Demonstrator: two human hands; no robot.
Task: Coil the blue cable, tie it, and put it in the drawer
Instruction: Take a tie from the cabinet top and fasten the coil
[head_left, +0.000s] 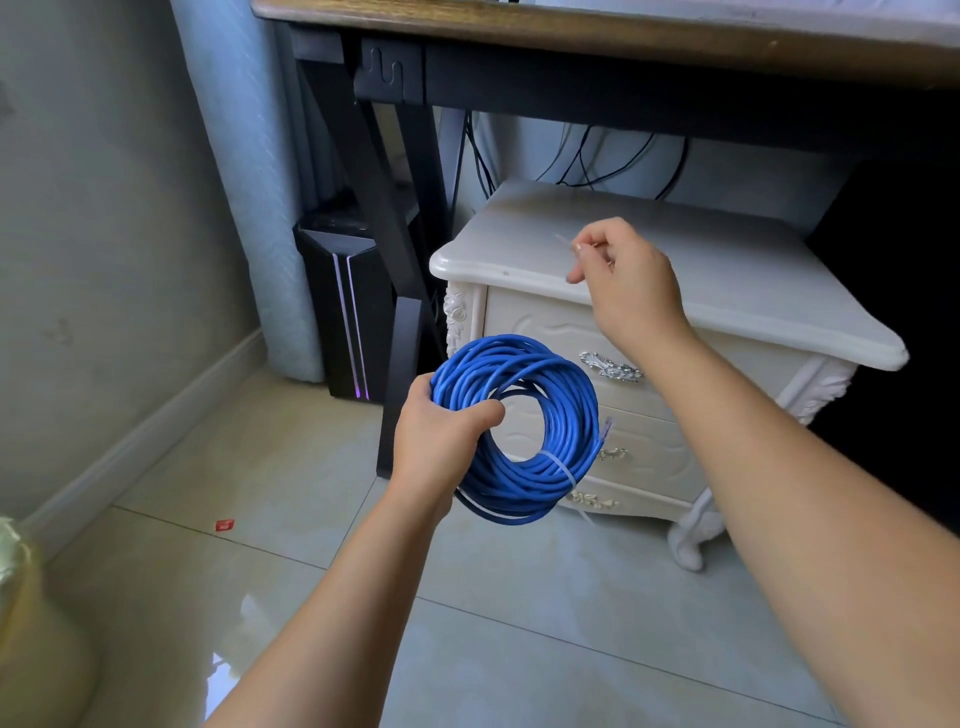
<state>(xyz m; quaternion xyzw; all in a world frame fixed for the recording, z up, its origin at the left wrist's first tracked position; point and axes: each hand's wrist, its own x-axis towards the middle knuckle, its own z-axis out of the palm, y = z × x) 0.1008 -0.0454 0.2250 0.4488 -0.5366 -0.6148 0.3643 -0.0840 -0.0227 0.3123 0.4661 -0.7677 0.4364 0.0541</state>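
The left hand (441, 431) is wrapping its grip round the left side of the blue cable (566, 395), thumb hooked through the middle. It is holding the coil upright at the centre of the frame, in front of the nightstand (727, 291). A white tie (558, 464) is binding only the lower right of the coil, so the upper turns are sitting loose and could spring apart if that grip slackens. The plug (605, 427) is sticking out at the right and could snag. Above, the right hand (623, 280) is pinching a thin pale strip (563, 241), probably a second tie, which is slight enough to slip out. The top drawer (540, 332) is looking closed, and both hands are occupied.
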